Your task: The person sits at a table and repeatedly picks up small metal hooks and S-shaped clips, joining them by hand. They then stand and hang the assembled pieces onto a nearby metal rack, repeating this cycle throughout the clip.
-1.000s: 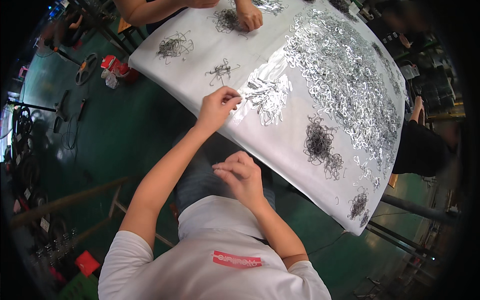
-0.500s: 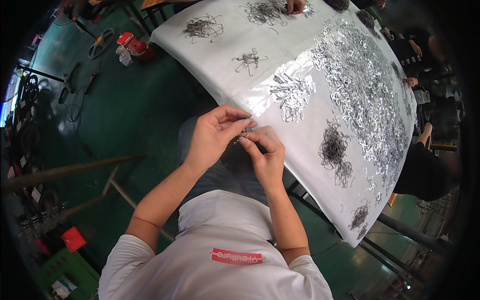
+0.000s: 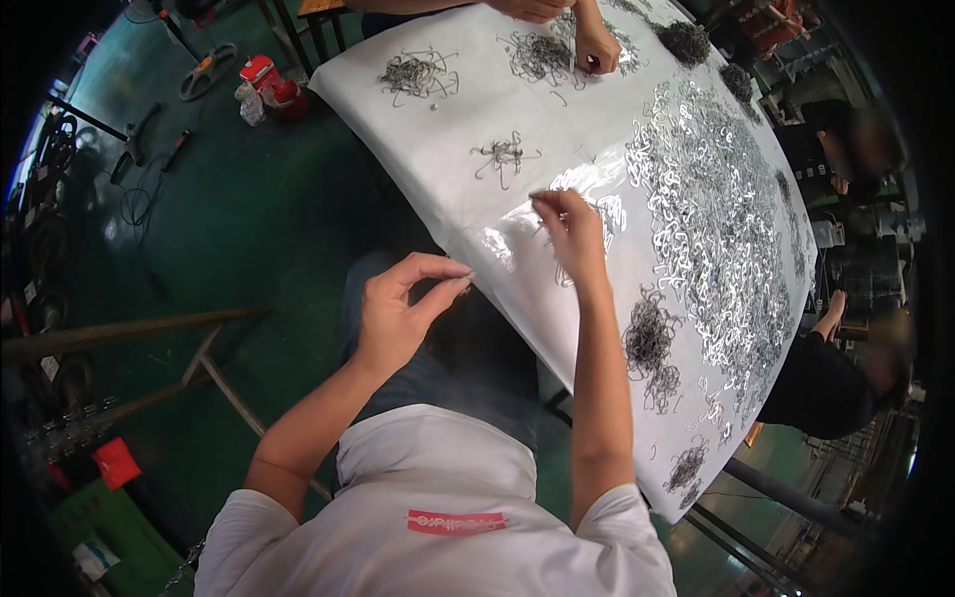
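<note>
My left hand [image 3: 403,306] is off the near table edge, thumb and forefinger pinched together. Whatever is between its fingertips is too small to make out. Over the white-covered table [image 3: 463,214] reaches my right hand [image 3: 577,239], its fingertips also pinched on something I cannot make out. It partly hides a pile of shiny silver strips [image 3: 615,221]. Beyond its fingertips lies a small cluster of thin wire hooks [image 3: 505,156]. To the right of my right forearm is a heap of dark wire hooks [image 3: 650,343].
Shiny S-shaped metal pieces [image 3: 721,239] cover much of the table's right side. Another wire pile [image 3: 413,75] lies far left. A co-worker's hand [image 3: 597,48] touches a wire heap [image 3: 540,58] at the back. A red container [image 3: 288,99] stands on the green floor [image 3: 229,219].
My hands, together half a second ago, have parted. My right hand has moved up and right over the table; my left stays near the edge. The co-worker's hand has come further into view.
</note>
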### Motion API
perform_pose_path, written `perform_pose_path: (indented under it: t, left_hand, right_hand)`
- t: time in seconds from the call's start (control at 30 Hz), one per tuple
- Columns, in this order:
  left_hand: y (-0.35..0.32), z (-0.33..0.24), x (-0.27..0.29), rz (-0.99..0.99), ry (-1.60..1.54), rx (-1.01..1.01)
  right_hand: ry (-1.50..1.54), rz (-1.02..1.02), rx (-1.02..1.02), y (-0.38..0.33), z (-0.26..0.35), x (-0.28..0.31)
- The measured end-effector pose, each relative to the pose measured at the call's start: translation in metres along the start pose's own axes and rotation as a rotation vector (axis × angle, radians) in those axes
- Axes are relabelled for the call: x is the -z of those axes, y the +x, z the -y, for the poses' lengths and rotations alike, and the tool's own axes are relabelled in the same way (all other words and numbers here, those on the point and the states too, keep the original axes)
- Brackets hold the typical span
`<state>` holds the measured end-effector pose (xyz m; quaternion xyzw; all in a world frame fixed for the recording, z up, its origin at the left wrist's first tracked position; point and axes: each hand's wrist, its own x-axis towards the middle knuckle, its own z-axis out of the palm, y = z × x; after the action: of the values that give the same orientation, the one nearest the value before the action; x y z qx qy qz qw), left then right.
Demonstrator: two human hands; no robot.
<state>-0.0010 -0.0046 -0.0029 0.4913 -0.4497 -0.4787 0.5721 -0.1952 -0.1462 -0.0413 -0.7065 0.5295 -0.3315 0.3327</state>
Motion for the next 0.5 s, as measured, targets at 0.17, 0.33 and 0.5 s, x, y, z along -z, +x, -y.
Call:
perform_pose_path:
  t: [0.17, 0.33, 0.5]
  left_hand:
    - [-0.002, -0.003, -0.003, -0.092, 0.001, 0.022]
    - [-0.01, 0.0, -0.001, -0.119, 0.02, 0.01]
    - [-0.026, 0.008, 0.002, -0.111, 0.042, 0.0]
  right_hand:
    - [-0.455, 0.219, 0.155, 0.1, -0.036, -0.005]
    - [-0.848, 0.331, 0.299, 0.109, -0.043, -0.007]
    - [0.107, 0.36, -0.279, 0.07, -0.046, 0.016]
